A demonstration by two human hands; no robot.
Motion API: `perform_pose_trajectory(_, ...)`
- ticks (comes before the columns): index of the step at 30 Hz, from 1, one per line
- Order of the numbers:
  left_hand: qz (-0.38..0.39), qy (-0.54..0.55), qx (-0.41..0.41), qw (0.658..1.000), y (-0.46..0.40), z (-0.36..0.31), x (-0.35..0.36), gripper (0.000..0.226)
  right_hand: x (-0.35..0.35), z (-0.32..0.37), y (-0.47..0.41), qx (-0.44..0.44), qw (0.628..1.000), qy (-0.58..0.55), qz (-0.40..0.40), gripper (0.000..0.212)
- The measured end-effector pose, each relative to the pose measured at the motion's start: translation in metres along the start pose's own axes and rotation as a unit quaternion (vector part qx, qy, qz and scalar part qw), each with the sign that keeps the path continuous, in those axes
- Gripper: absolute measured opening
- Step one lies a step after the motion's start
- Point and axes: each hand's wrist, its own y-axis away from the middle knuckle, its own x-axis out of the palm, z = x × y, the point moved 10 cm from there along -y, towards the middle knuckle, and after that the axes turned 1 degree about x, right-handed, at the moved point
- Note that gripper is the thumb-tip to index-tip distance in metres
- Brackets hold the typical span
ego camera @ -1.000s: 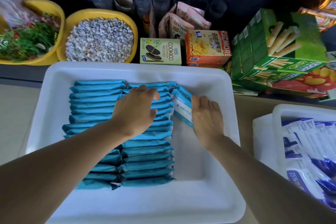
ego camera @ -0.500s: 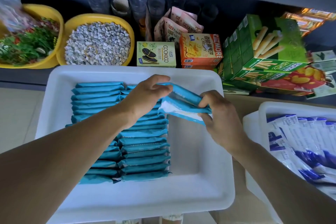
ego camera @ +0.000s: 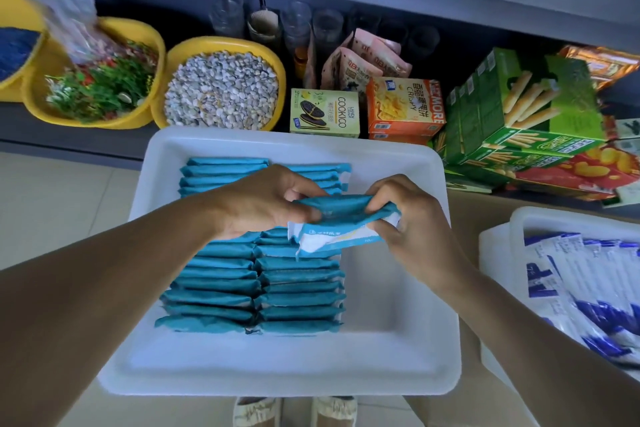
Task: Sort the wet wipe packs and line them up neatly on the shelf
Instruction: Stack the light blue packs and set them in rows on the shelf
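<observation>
- We are now holding a small stack of teal wet wipe packs (ego camera: 341,222) above the right-hand row (ego camera: 301,291) in the white tray (ego camera: 277,374); a second ago these packs were leaning at that row's far end.
- Our left hand (ego camera: 263,201) and right hand (ego camera: 412,218) are each pinching one end, fingers curled; we judge we are squaring them for re-filing.
- The tray is sitting before a dark shelf (ego camera: 69,135) carrying yellow bowls (ego camera: 221,87) and snack boxes (ego camera: 405,104); a second tray (ego camera: 498,246) is lying right.

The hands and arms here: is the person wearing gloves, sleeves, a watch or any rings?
No. The left hand and right hand are bare, without gloves, and no ring shows. Both forearms are uncovered to the frame edge: no sleeves, watch or bracelet.
</observation>
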Motion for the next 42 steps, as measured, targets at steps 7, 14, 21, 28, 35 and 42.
perform_pose_trajectory(7,-0.215,0.09,-0.091,0.968,0.023,0.046,-0.052,0.031,0.005,-0.005,-0.001,0.069,0.995,-0.052,0.05,0.016)
perform_pose_trajectory(14,-0.267,0.199,-0.104,0.937,0.049,0.058,-0.062,0.009,-0.003,0.006,0.002,0.161,0.956,-0.226,0.096,0.018)
perform_pose_trajectory(21,-0.207,0.237,-0.072,0.947,0.051,0.052,-0.039,0.023,0.01,0.032,-0.024,0.118,0.984,-0.128,0.03,0.017)
perform_pose_trajectory(28,-0.19,0.205,-0.085,0.956,0.057,0.05,-0.029,0.027,0.023,0.023,-0.017,0.137,0.978,-0.14,0.07,0.027)
perform_pose_trajectory(35,-0.127,-0.031,-0.064,0.989,0.063,0.036,-0.01,0.023,0.043,0.037,-0.003,0.102,0.982,-0.136,0.085,0.028)
perform_pose_trajectory(42,-0.163,-0.201,-0.101,0.961,0.075,0.063,-0.013,0.025,0.067,0.033,0.019,0.154,0.965,-0.195,0.083,0.026)
